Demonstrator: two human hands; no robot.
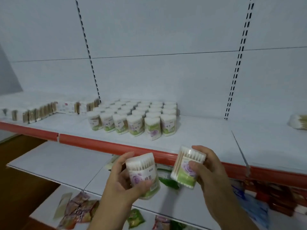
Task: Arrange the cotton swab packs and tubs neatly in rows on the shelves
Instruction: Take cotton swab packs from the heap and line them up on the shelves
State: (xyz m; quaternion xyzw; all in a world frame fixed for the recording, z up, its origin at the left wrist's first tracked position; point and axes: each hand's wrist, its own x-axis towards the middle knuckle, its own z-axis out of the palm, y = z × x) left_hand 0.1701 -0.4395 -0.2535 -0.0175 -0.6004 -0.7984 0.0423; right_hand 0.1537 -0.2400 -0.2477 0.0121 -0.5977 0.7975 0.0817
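Clear glossy plastic tubs (pixel 142 175) of wooden-stemmed swabs; matt white metal shelf (pixel 199 135) with shiny red edge strip (pixel 103 144).

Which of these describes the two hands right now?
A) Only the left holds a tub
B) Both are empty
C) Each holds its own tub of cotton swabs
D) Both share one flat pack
C: the left hand grips one tub and the right hand grips a second tub, both held below the red shelf edge.
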